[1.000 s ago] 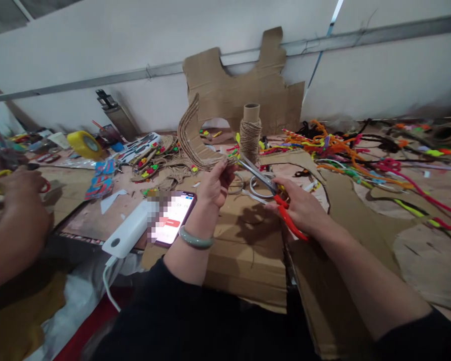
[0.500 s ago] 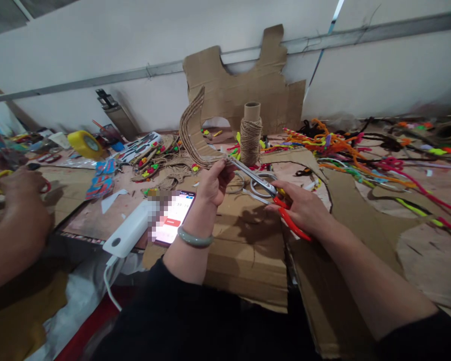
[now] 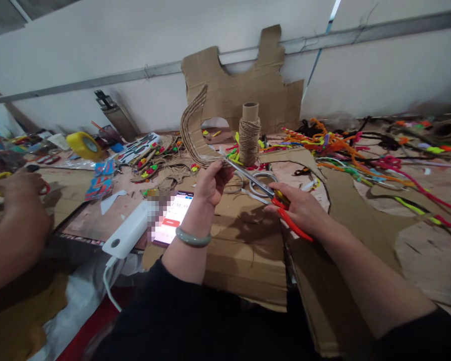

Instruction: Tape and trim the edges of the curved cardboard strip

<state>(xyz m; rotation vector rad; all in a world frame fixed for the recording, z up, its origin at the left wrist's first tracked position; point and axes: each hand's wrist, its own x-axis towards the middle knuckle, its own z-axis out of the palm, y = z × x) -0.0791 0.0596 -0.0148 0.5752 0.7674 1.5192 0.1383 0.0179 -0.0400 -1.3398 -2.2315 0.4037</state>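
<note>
My left hand (image 3: 211, 185) pinches the lower end of a curved, crescent-like piece (image 3: 191, 131) faced with rows of brown twine. That piece stands tilted upward, its pointed tip at the top. My right hand (image 3: 298, 203) grips scissors (image 3: 257, 183) with red handles, the blades pointing left. Their tips touch or nearly touch the piece's end beside my left fingertips; whether they bite on anything is too small to tell. A cardboard tube wound with brown twine (image 3: 250, 138) stands upright just behind the blades.
Under my hands lies cardboard (image 3: 248, 271). A phone (image 3: 172, 220) and a white power bank (image 3: 130, 228) sit left of my forearm. Colourful cords (image 3: 342, 145) tangle at right. Yellow tape (image 3: 83, 145) stands at left, near another person's hands (image 3: 20, 188). A cut cardboard sheet (image 3: 240, 85) leans on the wall.
The crescent piece has turned slightly, its tip shifting right. The scissors and my right hand have hardly moved, with the blade tips a little farther left.
</note>
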